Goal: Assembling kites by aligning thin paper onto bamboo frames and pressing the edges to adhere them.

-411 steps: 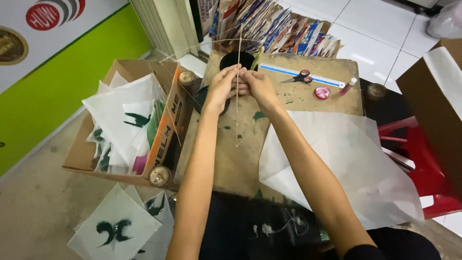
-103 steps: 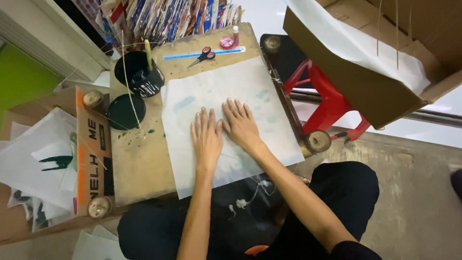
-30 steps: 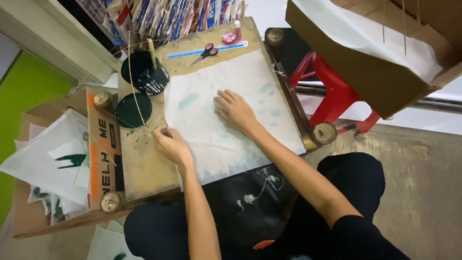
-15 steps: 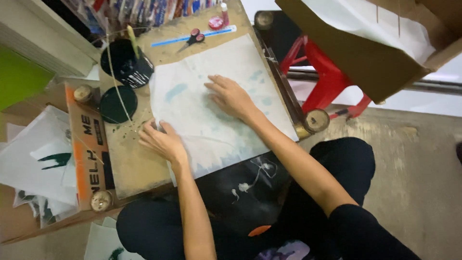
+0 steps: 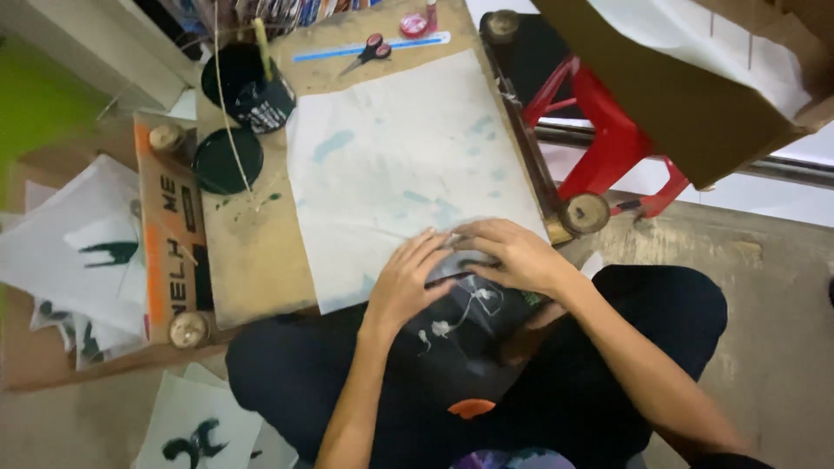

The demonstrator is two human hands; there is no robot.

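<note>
Both hands sit at the near edge of the large white paper sheet with faint blue-green blotches [image 5: 408, 174], which lies flat on the low brown wooden worktop [image 5: 256, 260]. Left hand [image 5: 404, 282]: palm down, fingers [image 5: 426, 247] slightly spread and curled over the sheet's near edge, seemingly pinching it; actual clamp not visible, can't tell for sure. Right hand [image 5: 512, 252]: palm down, fingers close together, pointing toward the left hand, tips almost touching it, pressing on or gripping the same edge. The hold looks like it controls the thin sheet at one edge with two grip points so it doesn't crease. Both forearms come in from the body, elbows bent, wrists low over the lap, the right forearm crossing diagonally. Beyond the fingers, past the far side of the sheet: the blue ruler [image 5: 369, 48] and red-handled scissors [image 5: 369, 48] lying on it. Far-left of the left fingers: the black round ink pot with a stick in it [image 5: 248, 87], its black round lid [image 5: 228, 161] beside it, and a thin string [image 5: 228, 104] hanging across, kept off the sheet, likely to avoid smears. Further left, on the floor: white sheets with dark green prints [image 5: 78, 252]. Right of the right fingers: a red plastic stool [image 5: 608, 139] and a brown cardboard box [image 5: 686, 87].
</note>
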